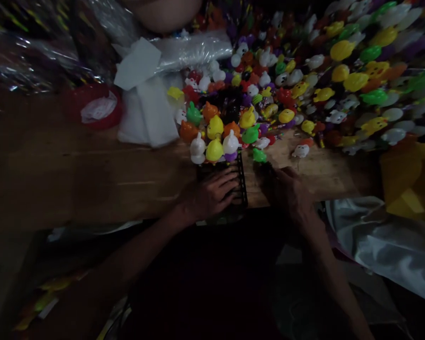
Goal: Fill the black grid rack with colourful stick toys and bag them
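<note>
Workbench of bare brown wood, running left to right across a dim room, its near edge above dark floor. Heap of small plastic toy figures, yellow, green, white, orange, red and purple, covered the far right of the bench and spread beyond it. Cluster of figures stood upright in rows at the centre, just beyond a black gridded tray at the near edge. Left hand lay flat on the tray, fingers spread and open, covering most of it. Right hand rested on the wood just right of the tray, fingers curled downward; whether it gripped anything could not be told. Single green figure stood between the cluster and the right hand. Lone white figure lay on bare wood farther right. White folded sheets lay left of the cluster, clear plastic bags behind them. Red bowl with white contents sat at far left. Yellow bag and pale cloth hung off the near right edge.
</note>
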The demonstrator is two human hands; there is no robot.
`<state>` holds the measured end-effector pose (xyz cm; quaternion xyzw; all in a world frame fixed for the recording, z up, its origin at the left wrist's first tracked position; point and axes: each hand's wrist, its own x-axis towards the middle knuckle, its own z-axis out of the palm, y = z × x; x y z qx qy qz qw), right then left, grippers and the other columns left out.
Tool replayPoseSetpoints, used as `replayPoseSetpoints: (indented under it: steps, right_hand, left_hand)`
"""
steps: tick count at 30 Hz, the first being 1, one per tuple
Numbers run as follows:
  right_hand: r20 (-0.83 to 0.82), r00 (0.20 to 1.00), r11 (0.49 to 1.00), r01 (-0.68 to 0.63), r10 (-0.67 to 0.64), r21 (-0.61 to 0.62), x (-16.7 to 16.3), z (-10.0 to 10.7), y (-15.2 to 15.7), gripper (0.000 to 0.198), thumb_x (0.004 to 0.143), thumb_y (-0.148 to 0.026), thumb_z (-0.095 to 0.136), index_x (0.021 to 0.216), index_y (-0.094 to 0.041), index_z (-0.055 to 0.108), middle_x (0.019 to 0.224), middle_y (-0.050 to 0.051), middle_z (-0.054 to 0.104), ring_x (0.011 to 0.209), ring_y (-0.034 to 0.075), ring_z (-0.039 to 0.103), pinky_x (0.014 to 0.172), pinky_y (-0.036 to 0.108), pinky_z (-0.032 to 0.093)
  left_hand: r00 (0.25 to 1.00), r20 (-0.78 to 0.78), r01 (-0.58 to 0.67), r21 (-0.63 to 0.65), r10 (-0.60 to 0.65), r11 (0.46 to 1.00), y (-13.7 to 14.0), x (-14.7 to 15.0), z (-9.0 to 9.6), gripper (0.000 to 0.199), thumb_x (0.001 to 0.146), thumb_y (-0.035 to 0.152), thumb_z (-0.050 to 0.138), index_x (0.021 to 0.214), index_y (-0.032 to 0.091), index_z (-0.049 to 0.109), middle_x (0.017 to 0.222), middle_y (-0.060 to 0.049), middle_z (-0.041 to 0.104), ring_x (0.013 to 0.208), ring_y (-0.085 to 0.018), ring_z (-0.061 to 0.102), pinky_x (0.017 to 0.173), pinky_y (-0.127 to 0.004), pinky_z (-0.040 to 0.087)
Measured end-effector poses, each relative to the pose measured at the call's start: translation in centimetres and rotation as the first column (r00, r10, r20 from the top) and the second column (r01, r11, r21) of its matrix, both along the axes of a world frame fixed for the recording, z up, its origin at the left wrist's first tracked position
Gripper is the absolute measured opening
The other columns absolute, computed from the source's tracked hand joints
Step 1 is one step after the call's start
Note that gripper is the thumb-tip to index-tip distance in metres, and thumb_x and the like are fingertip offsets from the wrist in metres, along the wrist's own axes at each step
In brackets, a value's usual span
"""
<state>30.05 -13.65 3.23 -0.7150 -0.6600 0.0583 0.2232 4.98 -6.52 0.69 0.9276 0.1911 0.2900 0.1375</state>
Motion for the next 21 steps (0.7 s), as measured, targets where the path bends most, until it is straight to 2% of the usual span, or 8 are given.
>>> replayPoseSetpoints:
  steps: [3,7,11,15,18,21]
  right_hand:
    - [0.003,0.997,0.997,0.073,-0.073,-0.011,-0.7,-0.4,-0.3,0.029,0.096,-0.036,0.051,0.095,-0.017,0.073,0.087,0.010,0.065,0.065,0.016,0.056,0.056,0.028,0.038]
    - [-0.149,0.986,0.997,0.065,-0.069,-0.030,-0.9,0.1,-0.7,0.031,0.096,-0.039,0.051,0.092,-0.018,0.073,0.086,0.008,0.063,0.068,0.017,0.059,0.060,0.029,0.044]
    - [-0.255,0.959,0.992,0.124,-0.127,-0.029,-1.5,0.7,-0.8,0.031,0.092,-0.050,0.061,0.088,-0.019,0.066,0.081,0.006,0.064,0.068,0.018,0.060,0.057,0.029,0.043]
    - [-0.306,0.933,0.982,0.176,-0.189,-0.070,-1.9,0.6,0.1,0.025,0.088,-0.045,0.065,0.093,-0.021,0.058,0.073,0.003,0.065,0.061,0.018,0.058,0.054,0.028,0.041]
    - [-0.293,0.945,0.989,0.144,-0.148,-0.035,-1.9,0.4,0.3,0.022,0.092,-0.043,0.059,0.098,-0.021,0.059,0.078,0.006,0.066,0.063,0.020,0.058,0.055,0.032,0.043]
    - [-0.298,0.954,1.000,0.026,-0.021,0.011,-1.8,0.6,-0.2,0.027,0.097,-0.046,0.054,0.100,-0.022,0.065,0.092,0.011,0.068,0.073,0.023,0.061,0.061,0.036,0.048]
  left_hand:
    - [0.997,-0.079,0.022,-0.003,-0.022,1.000,0.3,0.1,0.9,0.025,0.097,0.018,0.058,0.120,0.011,0.064,0.133,-0.017,0.067,0.132,-0.031,0.060,0.106,-0.047,0.057]
    - [0.993,-0.111,0.046,-0.014,-0.047,0.999,0.7,0.3,1.7,0.027,0.099,0.020,0.055,0.122,0.011,0.065,0.132,-0.016,0.068,0.133,-0.030,0.060,0.108,-0.046,0.055]
    - [0.989,-0.144,0.024,-0.053,-0.031,0.998,0.4,0.6,0.9,0.039,0.100,0.022,0.051,0.136,0.009,0.058,0.148,-0.018,0.056,0.144,-0.032,0.047,0.117,-0.052,0.045]
    - [0.980,-0.199,0.007,-0.082,-0.023,0.997,0.3,0.6,0.4,0.043,0.100,0.020,0.051,0.142,0.011,0.054,0.154,-0.014,0.051,0.148,-0.029,0.043,0.121,-0.050,0.040]
    - [0.984,-0.172,0.020,-0.091,-0.035,0.996,0.3,0.2,0.7,0.043,0.099,0.020,0.053,0.141,0.012,0.055,0.151,-0.013,0.054,0.146,-0.026,0.047,0.120,-0.047,0.043]
    - [0.985,-0.161,0.039,-0.133,-0.061,0.990,0.1,-0.3,1.1,0.045,0.098,0.018,0.055,0.143,0.014,0.053,0.150,-0.013,0.056,0.145,-0.023,0.047,0.121,-0.045,0.043]
